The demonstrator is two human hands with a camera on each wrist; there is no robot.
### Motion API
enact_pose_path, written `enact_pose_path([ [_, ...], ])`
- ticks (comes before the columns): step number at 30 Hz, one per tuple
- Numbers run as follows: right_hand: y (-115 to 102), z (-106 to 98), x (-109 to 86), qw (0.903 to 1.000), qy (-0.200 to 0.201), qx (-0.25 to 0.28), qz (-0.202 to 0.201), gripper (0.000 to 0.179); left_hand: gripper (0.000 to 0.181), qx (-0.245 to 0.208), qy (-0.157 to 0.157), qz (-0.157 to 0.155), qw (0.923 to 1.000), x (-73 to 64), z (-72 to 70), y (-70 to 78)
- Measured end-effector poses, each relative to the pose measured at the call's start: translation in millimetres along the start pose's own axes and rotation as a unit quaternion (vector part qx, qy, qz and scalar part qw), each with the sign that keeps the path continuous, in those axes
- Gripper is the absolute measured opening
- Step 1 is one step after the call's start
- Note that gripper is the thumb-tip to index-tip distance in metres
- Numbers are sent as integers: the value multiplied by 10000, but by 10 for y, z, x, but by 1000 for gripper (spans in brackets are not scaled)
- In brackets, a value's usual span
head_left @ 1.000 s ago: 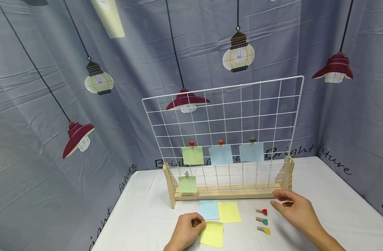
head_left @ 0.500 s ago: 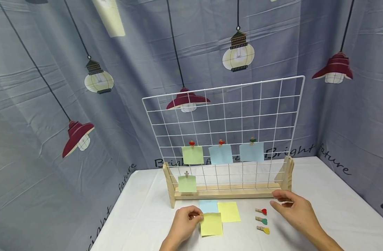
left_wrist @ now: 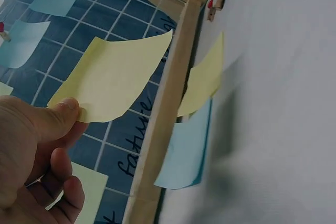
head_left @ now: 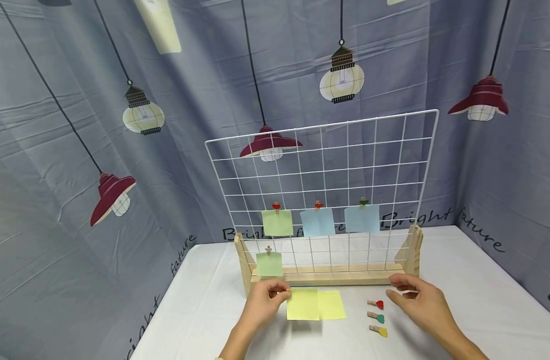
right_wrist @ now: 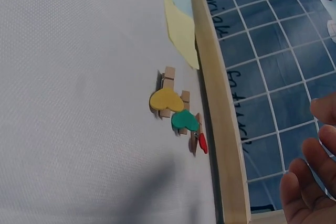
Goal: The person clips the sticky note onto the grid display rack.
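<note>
My left hand [head_left: 262,305] pinches a yellow sticky note [left_wrist: 118,77] by its left edge between thumb and finger. The sheet is lifted off the table, its shadow below it, and in the head view it covers the blue note. A second yellow note [head_left: 332,305] lies on the table; the blue note [left_wrist: 186,150] shows beside it in the left wrist view. At right, my right hand [head_left: 421,305] hovers with loosely bent fingers, holding nothing. Left of it lie three small wooden clothespins with hearts: red [head_left: 379,304], green [head_left: 380,318] and yellow [head_left: 382,331].
Behind the notes stands a white wire grid [head_left: 333,165] on a wooden base [head_left: 338,278]. Clipped to it are two green notes [head_left: 277,223] [head_left: 269,265] and two blue notes [head_left: 317,222] [head_left: 362,219]. A patterned curtain [head_left: 189,100] surrounds the white table [head_left: 202,300].
My left hand has raised the yellow note from the table and moved it away from me, towards the grid, over the blue note. The right hand has barely moved.
</note>
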State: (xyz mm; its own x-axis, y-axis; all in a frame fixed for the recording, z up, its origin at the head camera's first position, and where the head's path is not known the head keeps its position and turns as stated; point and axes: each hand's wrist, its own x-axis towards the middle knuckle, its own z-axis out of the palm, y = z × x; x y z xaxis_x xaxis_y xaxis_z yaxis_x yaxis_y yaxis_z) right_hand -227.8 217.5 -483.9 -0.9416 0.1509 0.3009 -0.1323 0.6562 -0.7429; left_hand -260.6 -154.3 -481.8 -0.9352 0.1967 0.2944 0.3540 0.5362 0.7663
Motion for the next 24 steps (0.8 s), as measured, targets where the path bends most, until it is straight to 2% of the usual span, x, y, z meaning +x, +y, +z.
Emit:
enact_pose_path([
  [11,29,32,-18,10000,13,-46,28,35,5,25,144,147,9998,107,-149,187],
  [17,74,66,5,9996,-204,-72,153,35,5,46,242,217,9995,142,-181,282],
  [24,156,129,39,9985,-452,-39,310,33,4,75,353,275,9990,168,-193,327],
])
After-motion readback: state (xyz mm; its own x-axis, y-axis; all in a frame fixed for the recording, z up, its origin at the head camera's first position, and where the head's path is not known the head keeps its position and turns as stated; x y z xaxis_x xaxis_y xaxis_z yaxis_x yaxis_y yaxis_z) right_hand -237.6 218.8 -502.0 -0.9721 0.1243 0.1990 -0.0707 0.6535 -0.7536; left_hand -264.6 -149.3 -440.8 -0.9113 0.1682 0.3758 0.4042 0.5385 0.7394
